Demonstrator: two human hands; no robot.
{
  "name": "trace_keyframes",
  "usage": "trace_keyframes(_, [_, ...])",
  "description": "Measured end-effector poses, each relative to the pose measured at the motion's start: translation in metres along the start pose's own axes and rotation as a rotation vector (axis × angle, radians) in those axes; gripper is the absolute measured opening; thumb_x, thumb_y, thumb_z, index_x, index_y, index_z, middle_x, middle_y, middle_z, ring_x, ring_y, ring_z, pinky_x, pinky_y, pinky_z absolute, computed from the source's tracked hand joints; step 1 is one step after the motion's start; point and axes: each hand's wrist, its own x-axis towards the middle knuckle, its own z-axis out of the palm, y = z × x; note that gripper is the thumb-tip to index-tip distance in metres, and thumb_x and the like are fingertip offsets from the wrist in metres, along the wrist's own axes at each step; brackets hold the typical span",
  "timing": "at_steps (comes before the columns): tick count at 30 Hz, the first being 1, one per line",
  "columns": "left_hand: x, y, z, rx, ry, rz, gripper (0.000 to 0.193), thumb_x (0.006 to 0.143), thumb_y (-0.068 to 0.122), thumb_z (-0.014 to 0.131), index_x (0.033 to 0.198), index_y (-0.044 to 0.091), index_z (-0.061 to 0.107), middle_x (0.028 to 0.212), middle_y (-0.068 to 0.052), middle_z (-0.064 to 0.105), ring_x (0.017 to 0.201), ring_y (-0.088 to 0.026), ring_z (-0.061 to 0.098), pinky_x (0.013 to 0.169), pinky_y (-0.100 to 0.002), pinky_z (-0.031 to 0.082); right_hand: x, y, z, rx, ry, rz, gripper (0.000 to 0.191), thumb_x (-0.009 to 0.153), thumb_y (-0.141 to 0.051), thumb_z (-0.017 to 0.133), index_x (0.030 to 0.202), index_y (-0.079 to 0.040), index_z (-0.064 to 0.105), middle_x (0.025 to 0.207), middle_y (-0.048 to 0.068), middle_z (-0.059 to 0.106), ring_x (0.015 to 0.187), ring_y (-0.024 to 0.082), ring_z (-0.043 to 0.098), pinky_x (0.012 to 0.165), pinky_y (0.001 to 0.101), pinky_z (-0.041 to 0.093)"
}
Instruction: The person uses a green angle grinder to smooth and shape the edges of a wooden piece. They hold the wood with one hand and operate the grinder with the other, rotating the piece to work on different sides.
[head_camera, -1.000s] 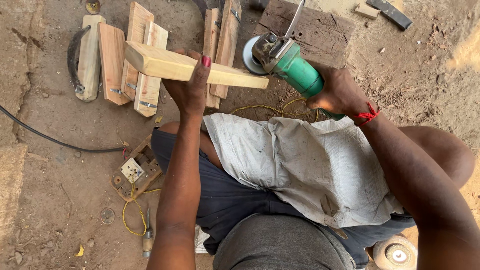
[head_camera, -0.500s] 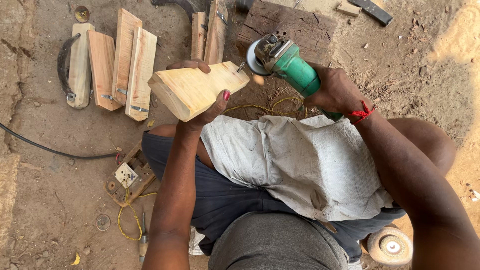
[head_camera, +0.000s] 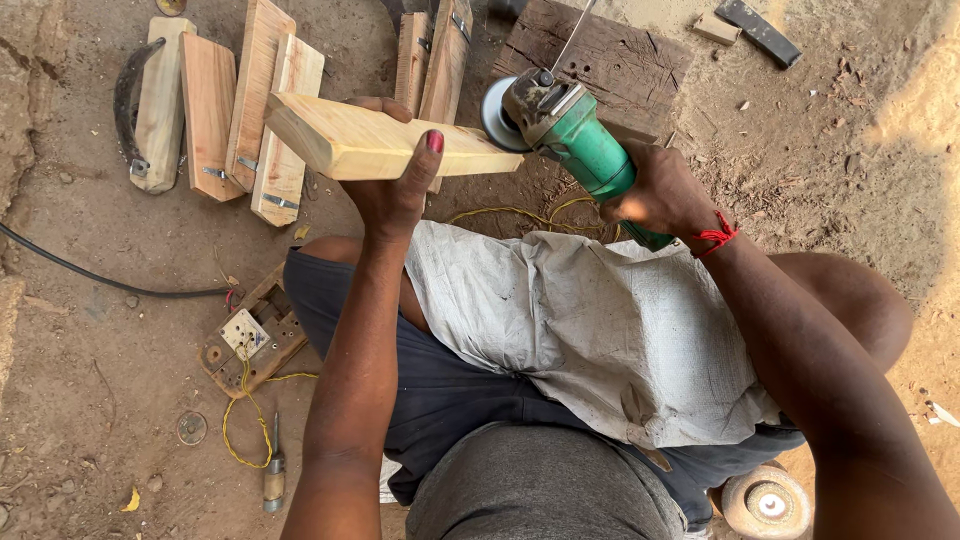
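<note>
Left hand (head_camera: 395, 195) clamps the pale wooden block (head_camera: 385, 145) in mid-air; right hand (head_camera: 660, 190) grips the green angle grinder (head_camera: 565, 125). Unsupported, the block could kick, bringing the disc near fingers.

Ahead of my left hand (head_camera: 395, 195), wooden pieces (head_camera: 235, 110) crowd the dirt ground (head_camera: 820, 130) toward its far left. A dark board (head_camera: 600, 60) blocks beyond my grinder (head_camera: 560, 125); bare dirt lies open far right.
</note>
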Motion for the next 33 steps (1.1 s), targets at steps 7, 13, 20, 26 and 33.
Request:
trace_keyframes(7, [0.003, -0.013, -0.006, 0.074, 0.06, 0.002, 0.042, 0.091, 0.029, 0.086, 0.11, 0.001, 0.061, 0.102, -0.008, 0.058, 0.091, -0.018, 0.057, 0.086, -0.033, 0.048, -0.001, -0.019, -0.008, 0.003, 0.036, -0.007, 0.089, 0.061, -0.022, 0.086, 0.142, -0.001, 0.056, 0.109, 0.023, 0.074, 0.092, 0.033, 0.075, 0.089, 0.0416, 0.062])
trace_keyframes(13, [-0.011, 0.009, 0.004, -0.156, -0.196, 0.14, 0.066, 0.092, 0.034, 0.087, 0.133, 0.01, 0.041, 0.118, -0.005, 0.057, 0.108, -0.019, 0.06, 0.092, -0.038, 0.061, -0.008, -0.018, -0.012, -0.071, -0.028, 0.086, 0.075, 0.062, -0.024, 0.087, 0.129, 0.0, 0.063, 0.1, 0.022, 0.076, 0.088, 0.031, 0.077, 0.086, 0.0411, 0.064])
trace_keyframes(20, [-0.058, 0.017, 0.006, 0.379, -0.579, 0.639, 0.066, 0.089, 0.034, 0.088, 0.129, 0.008, 0.043, 0.123, -0.013, 0.062, 0.091, -0.028, 0.063, 0.076, -0.039, 0.056, -0.006, 0.004, -0.006, -0.071, -0.059, 0.074, 0.069, 0.069, -0.031, 0.09, 0.124, 0.0, 0.065, 0.097, 0.022, 0.076, 0.088, 0.031, 0.077, 0.087, 0.0395, 0.064])
trace_keyframes(26, [-0.112, -0.008, 0.013, 0.521, -0.692, 0.716, 0.045, 0.087, 0.02, 0.075, 0.123, 0.007, 0.051, 0.121, -0.012, 0.063, 0.082, -0.026, 0.058, 0.069, -0.039, 0.055, -0.005, -0.006, -0.013, 0.007, 0.006, 0.12, 0.098, 0.059, -0.018, 0.087, 0.15, -0.014, 0.052, 0.105, 0.021, 0.076, 0.092, 0.032, 0.076, 0.09, 0.0412, 0.062])
trace_keyframes(33, [-0.122, -0.015, 0.014, 0.464, -0.675, 0.648, 0.042, 0.09, 0.023, 0.074, 0.121, 0.007, 0.052, 0.12, -0.013, 0.062, 0.08, -0.027, 0.056, 0.068, -0.038, 0.054, -0.005, -0.014, -0.021, -0.038, 0.005, 0.119, 0.097, 0.06, -0.014, 0.086, 0.151, -0.014, 0.052, 0.109, 0.021, 0.075, 0.093, 0.033, 0.075, 0.09, 0.0419, 0.061])
